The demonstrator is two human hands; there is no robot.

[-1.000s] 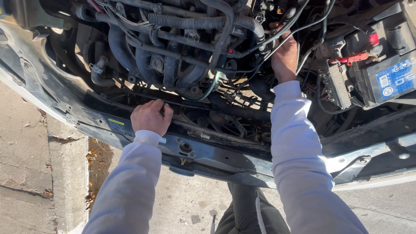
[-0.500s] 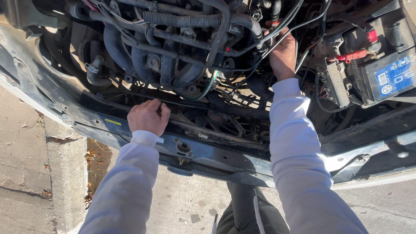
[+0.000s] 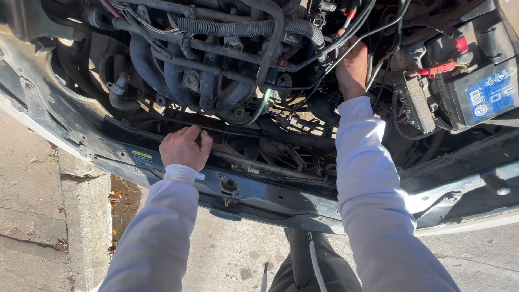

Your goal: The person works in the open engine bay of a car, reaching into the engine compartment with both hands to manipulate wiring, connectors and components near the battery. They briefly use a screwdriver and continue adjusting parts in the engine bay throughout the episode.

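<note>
An open engine bay is seen from above, with the front crossmember (image 3: 270,197) running from 9 o'clock down toward 4 o'clock; the left hand (image 3: 185,147) is laid on its upper edge, at about 8 o'clock from the picture's centre, knuckles up and fingers curled; a thin dark rod or cable (image 3: 203,133) is pinched at the fingertips, though how firmly that grip is closed cannot be told; a yellow label (image 3: 142,158) is seen just beside the hand at its 9 o'clock, and a round hole (image 3: 229,184) in the crossmember lies near it at 4 o'clock.

The right hand (image 3: 352,67) is pushed deep among the black wires (image 3: 373,21) at about 1 o'clock; its fingers are hidden behind hoses and cables, so the grip and whatever is held cannot be made out; a ribbed black hose (image 3: 243,26) is seen at its 9 o'clock, and the curved intake runners (image 3: 211,89) lie below that hose.

A battery (image 3: 486,94) with a blue label is set at 3 o'clock, well apart from the right hand, with a red terminal cover (image 3: 439,68) just beside it; pale sleeves (image 3: 378,189) cover both arms; concrete pavement (image 3: 38,205) is visible at 7 o'clock.
</note>
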